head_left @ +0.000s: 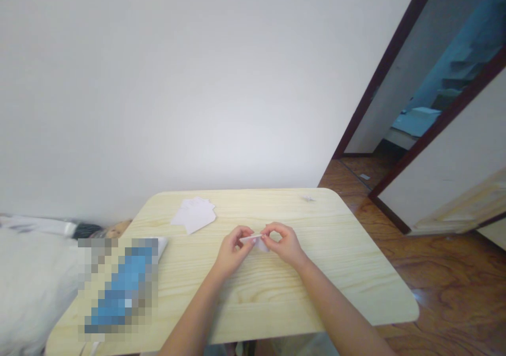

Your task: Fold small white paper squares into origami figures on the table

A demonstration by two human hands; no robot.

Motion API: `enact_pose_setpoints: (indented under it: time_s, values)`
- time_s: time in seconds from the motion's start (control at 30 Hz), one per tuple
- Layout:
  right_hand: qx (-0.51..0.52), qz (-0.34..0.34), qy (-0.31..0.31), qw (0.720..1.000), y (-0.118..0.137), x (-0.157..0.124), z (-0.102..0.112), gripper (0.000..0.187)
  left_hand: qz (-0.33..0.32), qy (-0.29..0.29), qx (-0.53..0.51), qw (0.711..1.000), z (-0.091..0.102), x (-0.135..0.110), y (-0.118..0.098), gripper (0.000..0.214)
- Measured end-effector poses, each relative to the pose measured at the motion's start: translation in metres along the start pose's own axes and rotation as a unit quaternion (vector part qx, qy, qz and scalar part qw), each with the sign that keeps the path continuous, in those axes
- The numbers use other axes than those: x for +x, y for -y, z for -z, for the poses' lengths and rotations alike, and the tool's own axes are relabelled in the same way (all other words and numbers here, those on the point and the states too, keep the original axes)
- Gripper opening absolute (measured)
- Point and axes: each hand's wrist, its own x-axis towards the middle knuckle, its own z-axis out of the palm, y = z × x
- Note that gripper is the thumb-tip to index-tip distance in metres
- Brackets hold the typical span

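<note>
The left hand (pixel 231 253) and right hand (pixel 286 245) are slim and short-nailed, on bare forearms; pale clothing (pixel 304 345) shows at the bottom edge (garment too blurred to tell).

light wood table (pixel 256 306) | loose white paper sheets (pixel 193 215) | tiny folded paper piece (pixel 309 199)

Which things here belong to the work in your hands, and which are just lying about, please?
Belonging to the work:
the folded paper, pinched by the left hand and right hand
the paper sheets, probably

Lying about:
the small paper piece
the blurred blue object
the white bedding
</note>
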Motion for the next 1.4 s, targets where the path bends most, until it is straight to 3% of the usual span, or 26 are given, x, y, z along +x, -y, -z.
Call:
enact_pose_setpoints:
  time_s: [0.23,0.43,0.63,0.73,0.87,1.0,1.13,1.27,1.4]
  values:
    - [-0.049,0.031,0.056,0.997,0.005,0.002,0.008,0.007,-0.082,-0.034,0.118,0.989,0.004,0.004,0.005,0.014]
    - [-0.188,0.101,0.127,0.969,0.004,0.005,0.017,0.005,-0.134,-0.033,0.213,0.967,0.006,0.004,0.008,0.015]
    - [-0.297,0.125,0.140,0.936,0.007,0.006,0.016,0.005,-0.161,-0.032,0.280,0.946,0.005,0.002,0.008,0.016]
    - [-0.294,0.110,0.132,0.940,0.012,0.004,0.014,0.003,-0.165,-0.043,0.278,0.945,0.004,0.001,0.007,0.016]
    - [-0.205,0.068,0.095,0.972,0.016,0.002,0.013,0.007,-0.144,-0.063,0.230,0.960,0.002,0.001,0.003,0.017]
    - [-0.163,0.041,0.072,0.983,0.017,0.002,0.013,0.007,-0.108,-0.058,0.159,0.980,0.000,0.001,0.003,0.015]
    - [-0.153,0.029,0.066,0.986,0.019,0.002,0.013,0.010,-0.028,-0.058,0.095,0.993,0.000,0.003,0.007,0.016]
    - [-0.134,0.017,0.065,0.989,0.017,0.001,0.015,0.012,0.054,-0.022,0.042,0.997,0.005,0.005,0.009,0.022]
    - [-0.128,0.006,0.064,0.990,0.013,0.001,0.021,0.012,0.032,-0.017,0.091,0.995,0.009,0.005,0.011,0.021]
